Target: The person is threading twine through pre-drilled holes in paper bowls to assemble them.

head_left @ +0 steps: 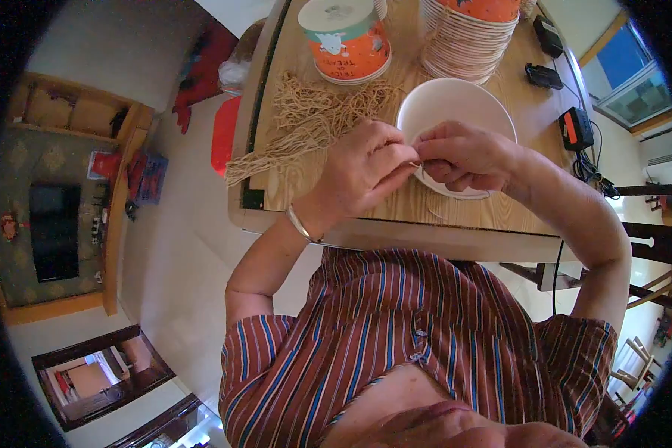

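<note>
Seeing on the wooden surface [280, 183], at left, a tan cord bundle [299, 134], running its long axis from near left to far right and fraying loose at the far end. Finding just beyond it an orange-and-green tub [351, 56], standing bottom up. Pinching, with the fingers of the left hand [369, 163] and right hand [463, 153] closed and meeting, seemingly a thin strand [415, 163] over the left part of a white tub [463, 101]. Probably being at a step of fine fingertip work on that strand; next calling for a steady two-handed pinch. Not managing to tell the strand's direction, with the fingers hiding most of it; seeing the white tub pointing its mouth upward, its axis roughly upright. Noticing, at far right, a stack of tubs [470, 48], then an orange-and-black adapter [575, 128].
</note>
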The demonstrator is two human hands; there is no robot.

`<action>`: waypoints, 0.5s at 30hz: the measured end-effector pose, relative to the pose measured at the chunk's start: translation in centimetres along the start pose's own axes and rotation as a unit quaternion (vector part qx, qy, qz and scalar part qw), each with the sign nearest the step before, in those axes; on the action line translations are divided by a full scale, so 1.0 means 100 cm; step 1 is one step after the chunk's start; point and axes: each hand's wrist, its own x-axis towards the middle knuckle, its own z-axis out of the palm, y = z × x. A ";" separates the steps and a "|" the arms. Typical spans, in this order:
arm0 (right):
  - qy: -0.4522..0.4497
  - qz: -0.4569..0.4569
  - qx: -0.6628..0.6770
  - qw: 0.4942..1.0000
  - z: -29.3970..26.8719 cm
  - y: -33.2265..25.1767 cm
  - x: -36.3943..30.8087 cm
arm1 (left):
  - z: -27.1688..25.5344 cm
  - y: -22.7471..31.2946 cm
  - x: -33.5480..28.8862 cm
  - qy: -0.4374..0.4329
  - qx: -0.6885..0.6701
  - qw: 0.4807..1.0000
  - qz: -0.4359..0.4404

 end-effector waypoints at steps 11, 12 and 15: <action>-0.039 -0.001 0.106 0.994 0.002 -0.004 -0.005 | -0.003 0.001 -0.007 -0.012 0.139 0.974 0.179; -0.038 -0.002 0.107 0.994 0.001 -0.004 -0.005 | -0.003 0.001 -0.007 -0.017 0.148 0.970 0.191; -0.055 0.004 0.130 0.990 -0.001 -0.003 -0.004 | -0.004 -0.001 -0.005 -0.020 0.162 0.963 0.216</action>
